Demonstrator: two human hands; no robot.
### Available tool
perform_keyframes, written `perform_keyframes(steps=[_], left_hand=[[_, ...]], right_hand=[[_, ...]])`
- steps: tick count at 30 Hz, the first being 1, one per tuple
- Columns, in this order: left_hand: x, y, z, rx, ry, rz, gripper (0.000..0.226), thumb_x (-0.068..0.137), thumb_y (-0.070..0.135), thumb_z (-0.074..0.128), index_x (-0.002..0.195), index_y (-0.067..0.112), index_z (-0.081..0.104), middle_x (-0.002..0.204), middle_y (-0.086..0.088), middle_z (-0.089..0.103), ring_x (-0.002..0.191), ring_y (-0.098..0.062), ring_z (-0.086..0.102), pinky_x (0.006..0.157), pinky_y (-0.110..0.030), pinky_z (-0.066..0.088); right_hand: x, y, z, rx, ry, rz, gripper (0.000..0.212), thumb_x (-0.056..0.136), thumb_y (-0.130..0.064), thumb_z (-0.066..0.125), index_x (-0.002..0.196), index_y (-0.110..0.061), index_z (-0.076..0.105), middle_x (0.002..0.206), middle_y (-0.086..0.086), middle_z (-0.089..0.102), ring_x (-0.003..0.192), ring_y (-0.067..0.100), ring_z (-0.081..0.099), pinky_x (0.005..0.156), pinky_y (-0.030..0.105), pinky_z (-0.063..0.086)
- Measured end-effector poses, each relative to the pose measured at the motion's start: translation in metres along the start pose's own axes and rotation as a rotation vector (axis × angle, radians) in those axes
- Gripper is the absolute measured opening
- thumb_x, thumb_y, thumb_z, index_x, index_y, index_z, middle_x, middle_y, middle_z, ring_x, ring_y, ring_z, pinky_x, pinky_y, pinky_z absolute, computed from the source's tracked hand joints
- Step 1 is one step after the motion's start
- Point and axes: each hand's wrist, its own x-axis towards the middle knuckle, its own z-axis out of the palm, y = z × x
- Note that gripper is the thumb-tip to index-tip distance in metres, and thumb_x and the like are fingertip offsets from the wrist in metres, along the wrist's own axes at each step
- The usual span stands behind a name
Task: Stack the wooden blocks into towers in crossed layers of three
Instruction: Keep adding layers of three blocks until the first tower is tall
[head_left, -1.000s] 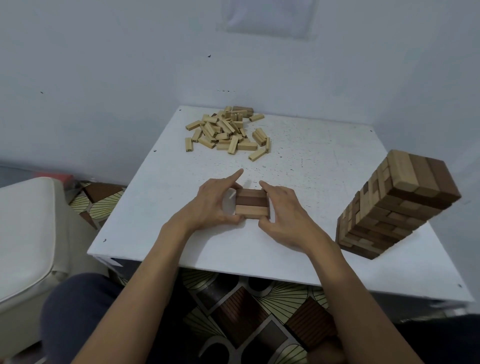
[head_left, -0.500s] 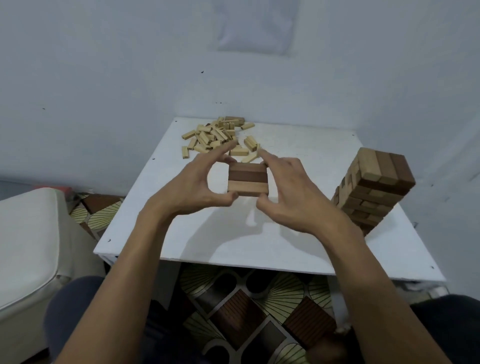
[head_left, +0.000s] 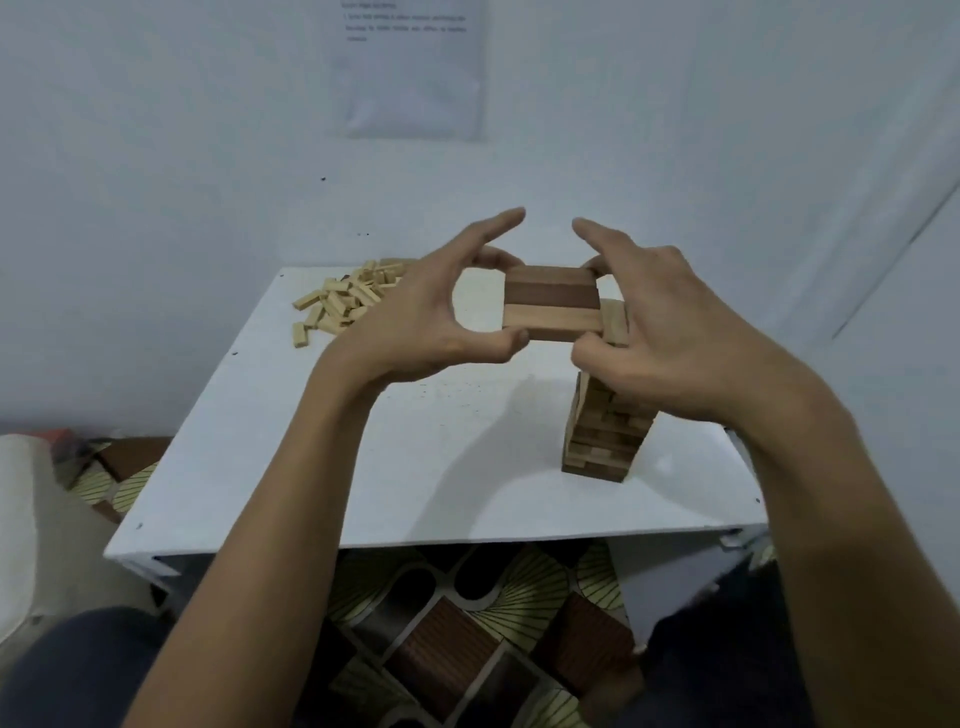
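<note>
Thumbs on the near edge, fingers on the far edge, index fingers poking out loose: our left hand (head_left: 415, 317) and right hand (head_left: 660, 322) pinch a three-block layer (head_left: 550, 304) by its ends, up in the air right by the top of the tower (head_left: 602, 436). The loose blocks (head_left: 348, 301) are piled at the table's (head_left: 363, 467) far left.

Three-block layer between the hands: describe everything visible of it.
The layer of three wooden blocks is a flat square of bars side by side: tan farthest, dark reddish-brown in the middle, pale nearest. It hangs roughly level above the white table, beside the top of the stacked wooden tower. The left hand and right hand pinch its ends between thumbs and fingers.
</note>
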Motion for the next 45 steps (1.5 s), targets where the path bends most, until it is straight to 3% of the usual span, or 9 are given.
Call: perform_keyframes(steps=[2, 4, 7, 16, 21, 33, 38, 42, 45], left_hand=[[0.014, 0.005, 0.015, 0.034, -0.024, 0.010, 0.090, 0.077, 0.034, 0.080, 0.152, 0.035, 0.030, 0.125, 0.017, 0.057, 0.124, 0.006, 0.047, 0.106, -0.021, 0.033], [0.028, 0.008, 0.029, 0.059, -0.053, 0.016, 0.088, 0.081, 0.029, 0.081, 0.152, 0.034, 0.029, 0.122, 0.022, 0.055, 0.118, 0.018, 0.042, 0.094, 0.000, 0.022], [0.044, 0.010, 0.044, 0.061, -0.072, 0.019, 0.086, 0.081, 0.029, 0.079, 0.151, 0.035, 0.029, 0.121, 0.022, 0.055, 0.115, 0.022, 0.040, 0.084, 0.010, 0.020], [0.067, 0.006, 0.066, 0.076, -0.157, -0.003, 0.088, 0.080, 0.033, 0.080, 0.150, 0.041, 0.027, 0.125, 0.020, 0.054, 0.120, 0.005, 0.043, 0.086, -0.003, 0.019], [0.068, 0.006, 0.067, 0.068, -0.178, -0.023, 0.090, 0.078, 0.040, 0.081, 0.150, 0.042, 0.027, 0.124, 0.022, 0.054, 0.113, 0.019, 0.040, 0.086, -0.001, 0.018], [0.067, 0.003, 0.069, 0.046, -0.197, -0.040, 0.093, 0.071, 0.052, 0.072, 0.151, 0.041, 0.026, 0.133, 0.015, 0.055, 0.130, -0.002, 0.043, 0.093, -0.009, 0.022], [0.065, 0.003, 0.070, 0.043, -0.202, -0.037, 0.097, 0.070, 0.058, 0.072, 0.152, 0.043, 0.023, 0.140, 0.015, 0.050, 0.132, 0.000, 0.041, 0.097, -0.012, 0.025], [0.055, 0.008, 0.086, -0.139, 0.013, -0.076, 0.076, 0.086, 0.063, 0.057, 0.152, 0.039, 0.028, 0.148, 0.015, 0.046, 0.136, 0.003, 0.040, 0.110, -0.023, 0.030], [0.045, 0.019, 0.116, -0.333, 0.232, -0.157, 0.057, 0.103, 0.054, 0.032, 0.155, 0.031, 0.027, 0.154, 0.014, 0.040, 0.140, 0.006, 0.032, 0.107, -0.011, 0.021]], right_hand=[[-0.004, 0.019, -0.012, 0.000, -0.004, 0.029, 0.082, 0.087, -0.026, 0.060, 0.156, -0.029, 0.016, 0.139, -0.006, 0.046, 0.135, 0.014, 0.028, 0.094, 0.030, 0.030], [-0.006, 0.037, -0.022, -0.002, -0.013, 0.058, 0.083, 0.086, -0.026, 0.063, 0.155, -0.031, 0.016, 0.137, -0.011, 0.045, 0.132, 0.011, 0.030, 0.094, 0.029, 0.028], [-0.007, 0.061, -0.032, 0.021, -0.024, 0.087, 0.085, 0.086, -0.028, 0.067, 0.155, -0.033, 0.017, 0.128, -0.019, 0.042, 0.122, 0.002, 0.032, 0.096, 0.026, 0.027], [-0.012, 0.099, -0.030, 0.094, -0.053, 0.130, 0.084, 0.088, -0.026, 0.069, 0.154, -0.034, 0.019, 0.127, -0.020, 0.045, 0.123, 0.004, 0.039, 0.097, 0.023, 0.026], [-0.010, 0.107, -0.026, 0.107, -0.055, 0.140, 0.085, 0.085, -0.038, 0.069, 0.154, -0.036, 0.019, 0.128, -0.020, 0.046, 0.123, 0.003, 0.039, 0.097, 0.024, 0.027], [-0.007, 0.113, -0.019, 0.115, -0.082, 0.151, 0.087, 0.079, -0.044, 0.063, 0.153, -0.038, 0.018, 0.127, -0.022, 0.043, 0.127, 0.006, 0.038, 0.099, 0.028, 0.028], [-0.007, 0.118, -0.015, 0.094, -0.088, 0.168, 0.091, 0.073, -0.053, 0.060, 0.152, -0.045, 0.015, 0.150, -0.015, 0.038, 0.136, 0.011, 0.036, 0.105, 0.032, 0.031], [-0.016, 0.107, 0.000, 0.435, 0.133, 0.202, 0.080, 0.088, -0.064, 0.054, 0.155, -0.039, 0.018, 0.159, -0.015, 0.029, 0.143, 0.001, 0.028, 0.115, 0.024, 0.025], [-0.018, 0.093, 0.026, 0.726, 0.355, 0.324, 0.078, 0.088, -0.079, 0.030, 0.155, -0.040, 0.020, 0.159, -0.020, 0.026, 0.144, -0.005, 0.023, 0.122, 0.032, 0.019]])
